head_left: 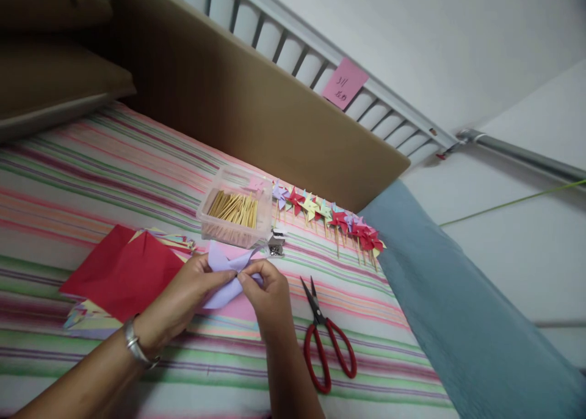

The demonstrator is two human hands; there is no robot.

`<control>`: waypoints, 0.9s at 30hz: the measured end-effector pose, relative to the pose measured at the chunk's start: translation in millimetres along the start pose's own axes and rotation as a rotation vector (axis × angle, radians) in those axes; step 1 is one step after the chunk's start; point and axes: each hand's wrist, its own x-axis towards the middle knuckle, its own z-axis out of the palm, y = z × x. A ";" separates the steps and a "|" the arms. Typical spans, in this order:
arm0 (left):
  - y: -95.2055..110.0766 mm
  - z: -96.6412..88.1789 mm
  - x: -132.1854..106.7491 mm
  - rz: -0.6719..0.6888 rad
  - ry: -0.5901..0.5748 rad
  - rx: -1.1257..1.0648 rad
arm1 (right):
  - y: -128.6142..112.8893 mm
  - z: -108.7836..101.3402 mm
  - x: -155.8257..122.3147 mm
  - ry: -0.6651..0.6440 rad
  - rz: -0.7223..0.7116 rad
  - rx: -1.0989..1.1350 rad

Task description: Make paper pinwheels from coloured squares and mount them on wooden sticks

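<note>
A lavender paper pinwheel [220, 261], its blades folded in toward the middle, is held up between both hands. My left hand [201, 282] grips it from the left with the thumb pressed near its centre. From the right, my right hand [270, 288] pinches at that same centre; a small dark spot shows between the fingertips, too small to name. Below the pinwheel lies pink paper [242, 309]. Red-handled scissors [320, 327] rest to the right of my right hand, blades slightly apart. Left of my left hand is a stack of red paper [128, 272] over paler sheets.
A clear plastic box [229, 233] of wooden sticks stands beyond the hands, beside a small container of metal pins [276, 246]. Several finished pinwheels [339, 221] on sticks lie in a row along a brown board [274, 114]. Striped cloth [151, 370] covers the surface.
</note>
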 end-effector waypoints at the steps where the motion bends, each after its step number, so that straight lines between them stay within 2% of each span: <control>1: -0.5 -0.3 0.3 -0.006 -0.032 -0.017 | -0.2 -0.6 0.2 0.001 0.005 0.008; 6: -1.7 -1.6 1.0 0.009 -0.161 -0.063 | 1.2 -2.7 1.0 -0.007 0.017 0.037; 27: -4.7 -5.9 3.3 -0.016 -0.117 -0.012 | 2.5 -4.7 -1.7 -0.012 -0.010 0.034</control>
